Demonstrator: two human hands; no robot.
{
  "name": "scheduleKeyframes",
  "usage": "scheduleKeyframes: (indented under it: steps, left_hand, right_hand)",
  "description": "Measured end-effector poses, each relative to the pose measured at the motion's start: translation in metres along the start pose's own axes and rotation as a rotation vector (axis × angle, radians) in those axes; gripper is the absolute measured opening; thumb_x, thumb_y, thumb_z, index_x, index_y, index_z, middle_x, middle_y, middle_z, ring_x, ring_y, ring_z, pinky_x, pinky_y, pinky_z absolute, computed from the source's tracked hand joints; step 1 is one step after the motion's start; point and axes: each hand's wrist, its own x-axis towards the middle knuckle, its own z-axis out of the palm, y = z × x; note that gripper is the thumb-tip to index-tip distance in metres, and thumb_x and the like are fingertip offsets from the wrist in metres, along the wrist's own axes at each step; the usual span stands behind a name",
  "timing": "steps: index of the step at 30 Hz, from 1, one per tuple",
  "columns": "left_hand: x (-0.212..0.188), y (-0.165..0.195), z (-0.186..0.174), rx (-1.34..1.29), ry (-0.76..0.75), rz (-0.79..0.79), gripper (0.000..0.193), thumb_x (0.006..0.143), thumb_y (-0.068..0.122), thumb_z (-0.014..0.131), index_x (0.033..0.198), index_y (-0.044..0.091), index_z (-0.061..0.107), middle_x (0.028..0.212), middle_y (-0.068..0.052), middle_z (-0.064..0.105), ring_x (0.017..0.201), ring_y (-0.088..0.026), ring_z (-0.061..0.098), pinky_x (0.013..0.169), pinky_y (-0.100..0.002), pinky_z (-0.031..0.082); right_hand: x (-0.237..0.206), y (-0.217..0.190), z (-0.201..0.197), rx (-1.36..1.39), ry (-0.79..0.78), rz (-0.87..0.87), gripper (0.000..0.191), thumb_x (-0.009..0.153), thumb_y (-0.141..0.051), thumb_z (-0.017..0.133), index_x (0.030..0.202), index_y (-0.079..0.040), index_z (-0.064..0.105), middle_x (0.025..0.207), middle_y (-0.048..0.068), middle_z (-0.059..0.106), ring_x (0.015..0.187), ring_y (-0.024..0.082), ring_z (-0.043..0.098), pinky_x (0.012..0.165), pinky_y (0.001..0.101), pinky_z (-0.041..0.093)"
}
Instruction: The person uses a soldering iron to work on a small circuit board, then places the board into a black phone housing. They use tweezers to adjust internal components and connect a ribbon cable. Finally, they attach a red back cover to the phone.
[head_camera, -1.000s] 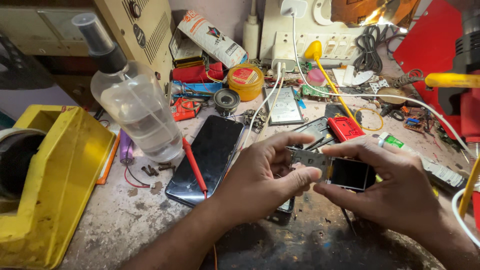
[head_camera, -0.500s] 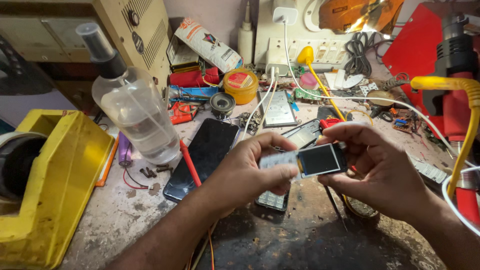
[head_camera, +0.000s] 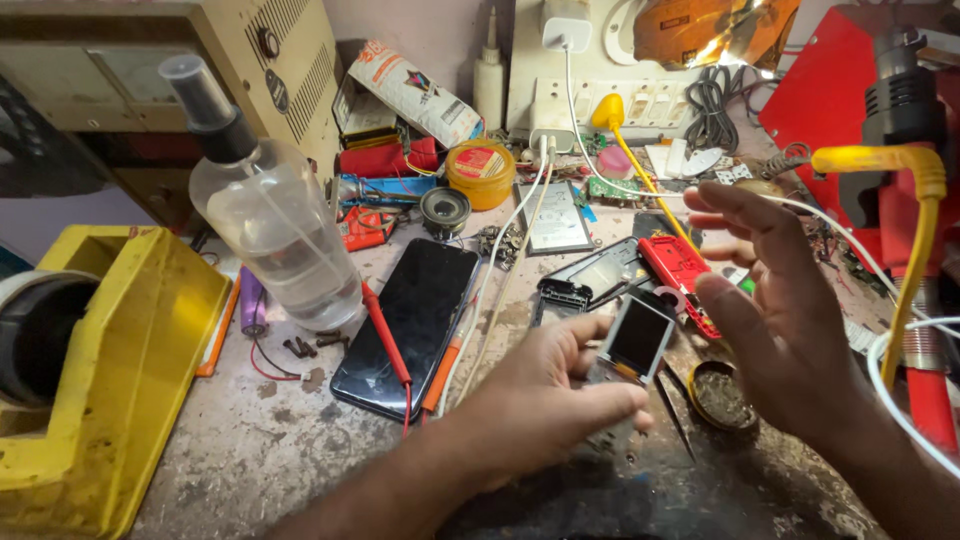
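My left hand (head_camera: 545, 405) grips a small phone circuit board with its little screen (head_camera: 640, 337) tilted up at the top. My right hand (head_camera: 775, 300) hovers open just right of the screen, fingers spread, holding nothing. A black smartphone (head_camera: 415, 320) lies face up to the left of my left hand, with a red probe (head_camera: 385, 335) across it. A red phone housing (head_camera: 678, 268) and a dark phone frame (head_camera: 590, 280) lie just beyond the screen.
A clear spray bottle (head_camera: 275, 240) stands at the left by a yellow tape dispenser (head_camera: 120, 370). A small round tin (head_camera: 722, 395) and tweezers (head_camera: 672, 410) lie under my right hand. A yellow cable (head_camera: 915, 230), red tool and white wires crowd the right. Power sockets, a yellow jar and clutter fill the back.
My right hand has let go of the small screen and lifted away to the right, opening. My left hand still holds the board, now lower and with the screen turned upright.
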Motion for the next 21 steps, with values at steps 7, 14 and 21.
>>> scheduleKeyframes:
  steps: [7, 14, 21]
  left_hand:
    - [-0.018, -0.012, 0.023, 0.450, -0.035, 0.197, 0.016, 0.090, 0.003, 0.071, 0.105, -0.004, 0.067, 0.092, -0.006, 0.067, 0.088, -0.009, 0.062, 0.075, -0.026, 0.051]
    - [-0.017, -0.007, 0.026, 0.003, -0.105, -0.091, 0.045, 0.089, 0.004, 0.069, 0.133, 0.000, 0.061, 0.106, -0.004, 0.071, 0.090, -0.005, 0.064, 0.077, -0.020, 0.052]
    - [-0.011, 0.001, 0.015, -0.070, -0.040, -0.045, 0.046, 0.092, 0.002, 0.069, 0.135, -0.005, 0.055, 0.109, -0.008, 0.073, 0.094, -0.009, 0.071, 0.085, -0.023, 0.057]
  right_hand:
    - [-0.003, -0.035, 0.026, -0.564, -0.027, -0.285, 0.067, 0.091, -0.047, 0.061, 0.145, -0.009, 0.049, 0.148, 0.019, 0.048, 0.135, 0.038, 0.043, 0.103, 0.0503, 0.040]
    - [0.015, -0.006, -0.006, -1.042, 0.256, -0.162, 0.043, 0.102, -0.029, 0.061, 0.138, -0.005, 0.059, 0.140, 0.019, 0.059, 0.126, 0.038, 0.056, 0.098, 0.0529, 0.047]
    - [0.010, 0.007, -0.020, -0.697, 0.205, 0.377, 0.032, 0.106, -0.040, 0.059, 0.108, -0.009, 0.067, 0.095, 0.016, 0.070, 0.084, 0.026, 0.071, 0.075, 0.0391, 0.055]
